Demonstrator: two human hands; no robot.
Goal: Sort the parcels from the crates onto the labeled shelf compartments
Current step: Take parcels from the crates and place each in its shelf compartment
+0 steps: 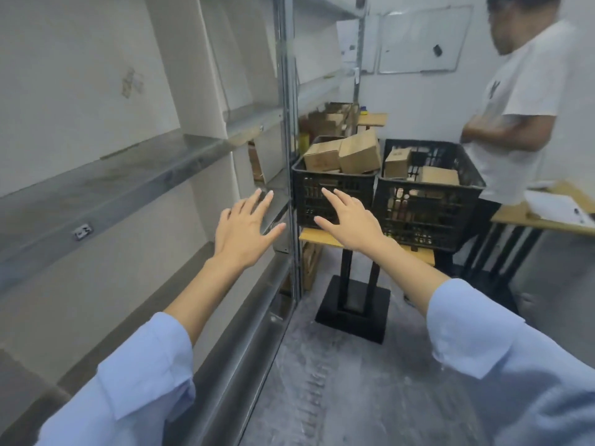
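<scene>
Along the left, a shelf rack; just past its upright post, side by side on a small table, a left crate next to the rack and a right crate just beside it, parcels in both. Nearer than these, left hand before the rack's edge, right hand before the left crate. Right of the right crate, a person, then a desk; whiteboard on the wall behind.

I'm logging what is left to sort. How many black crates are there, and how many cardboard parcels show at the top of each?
Black crates: 2 (left crate, right crate)
Left-crate parcels: 2
Right-crate parcels: 2
Total: 6 things; more parcels may lie hidden underneath.
</scene>
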